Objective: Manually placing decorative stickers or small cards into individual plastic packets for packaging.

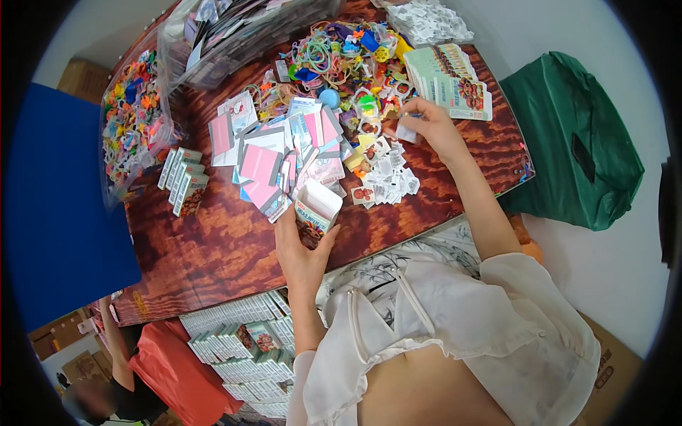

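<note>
- Trinkets of many colours (135, 106) fill a clear bag (114, 188) at the left end of the worktop (213, 252).
- Small boxes (186, 186) stand in a short row just beside that bag.
- Clear bin (234, 62) at the back, full of cards and sleeves.
- Packed rows of boxes (241, 366) sit below the front edge.
- Loose cards (263, 163), pink, grey and white, overlap in a messy pile.
- Left hand (300, 252): grip clamped on an open box (320, 206), thumb and fingers on opposite sides, tilted mouth showing a white inside, just in front of the loose cards.
- Heap of hair ties and toys (341, 53) behind.
- Small white packets (387, 177) spread right of the open box.
- Right hand (435, 129): grip together on a small white piece (406, 133), above those packets.
- Green flat packs (451, 82) fan out near the right hand.
- Green bag (568, 135) beyond the worktop's right edge.
</note>
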### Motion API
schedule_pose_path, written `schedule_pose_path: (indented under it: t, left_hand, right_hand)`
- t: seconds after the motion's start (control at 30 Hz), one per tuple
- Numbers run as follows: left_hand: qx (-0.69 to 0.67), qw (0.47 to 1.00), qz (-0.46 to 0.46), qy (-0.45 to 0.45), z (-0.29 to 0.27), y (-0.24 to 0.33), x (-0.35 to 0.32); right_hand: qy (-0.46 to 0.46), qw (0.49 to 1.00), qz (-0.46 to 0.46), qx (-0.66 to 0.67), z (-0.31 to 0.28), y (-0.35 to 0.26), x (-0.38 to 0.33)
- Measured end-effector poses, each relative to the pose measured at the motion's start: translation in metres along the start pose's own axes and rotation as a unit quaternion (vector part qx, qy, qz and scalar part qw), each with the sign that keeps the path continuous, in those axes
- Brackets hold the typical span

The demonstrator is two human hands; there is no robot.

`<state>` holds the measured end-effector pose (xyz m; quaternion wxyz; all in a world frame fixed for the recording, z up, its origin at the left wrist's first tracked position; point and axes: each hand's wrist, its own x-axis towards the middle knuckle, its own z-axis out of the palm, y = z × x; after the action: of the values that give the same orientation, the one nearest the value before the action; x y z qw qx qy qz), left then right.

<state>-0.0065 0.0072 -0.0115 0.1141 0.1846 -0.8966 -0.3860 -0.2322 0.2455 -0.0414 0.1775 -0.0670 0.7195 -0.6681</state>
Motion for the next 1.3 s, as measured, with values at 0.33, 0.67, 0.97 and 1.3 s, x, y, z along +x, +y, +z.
schedule_pose_path:
  t: [0.33, 0.67, 0.97, 1.3]
  left_hand:
    - [-0.012, 1.000, -0.015, -0.018, 0.001, 0.005, 0.000]
    - [-0.003, 1.000, 0.001, -0.021, 0.000, 0.004, -0.001]
    - [-0.017, 0.999, 0.009, -0.035, 0.002, 0.008, -0.001]
    - [0.019, 0.999, 0.013, -0.030, 0.002, 0.012, 0.000]
  right_hand:
    - [-0.012, 0.976, -0.100, -0.195, 0.010, -0.002, 0.004]
    - [-0.012, 0.951, -0.069, -0.300, 0.006, -0.014, -0.003]
    - [0.075, 0.914, -0.160, -0.364, 0.005, -0.011, 0.007]
    - [0.101, 0.925, -0.178, -0.319, 0.025, -0.043, 0.080]
